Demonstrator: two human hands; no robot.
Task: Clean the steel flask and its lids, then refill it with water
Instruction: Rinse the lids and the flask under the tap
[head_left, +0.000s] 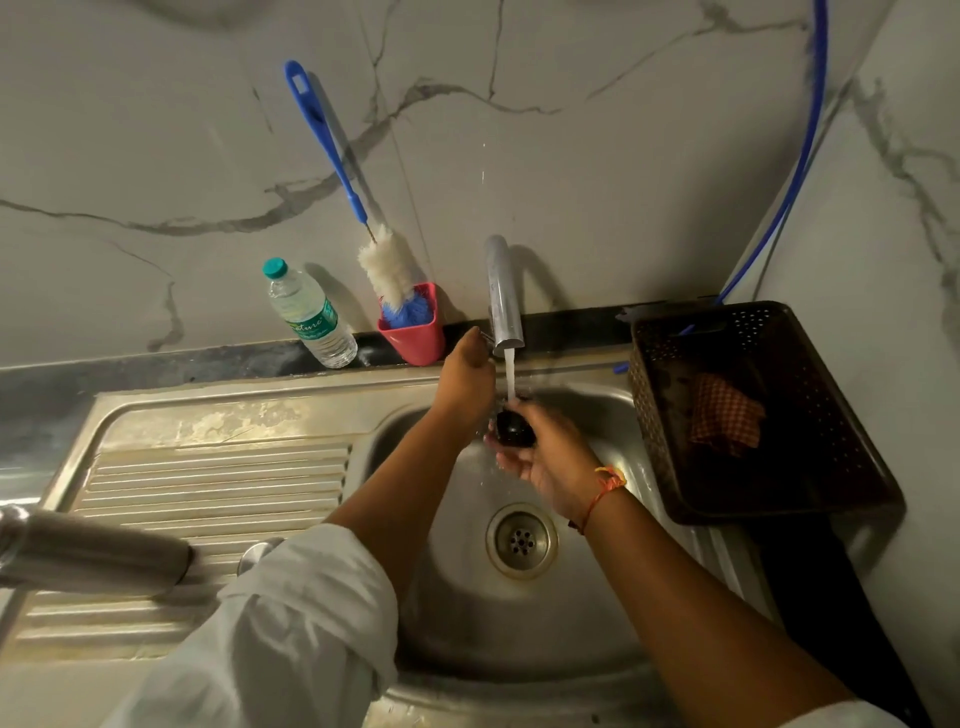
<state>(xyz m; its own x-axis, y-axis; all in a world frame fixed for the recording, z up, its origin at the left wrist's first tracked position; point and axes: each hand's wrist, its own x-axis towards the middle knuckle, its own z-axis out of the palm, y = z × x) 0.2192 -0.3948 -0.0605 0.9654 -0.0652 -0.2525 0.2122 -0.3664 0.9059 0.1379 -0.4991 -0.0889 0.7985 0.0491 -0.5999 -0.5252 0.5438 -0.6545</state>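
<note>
Black lid (514, 428) gripped in right hand (550, 467) under running tap (504, 296), left hand (465, 376) at its lever – grip unclear – steel flask (93, 553) lying near left.

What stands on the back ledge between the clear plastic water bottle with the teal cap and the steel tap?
A red plastic cup holding a blue-handled white bottle brush, seen in the head view.

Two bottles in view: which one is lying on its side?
The steel flask, lying on the ribbed drainboard at left. The clear plastic water bottle with the teal cap stands by the wall.
</note>
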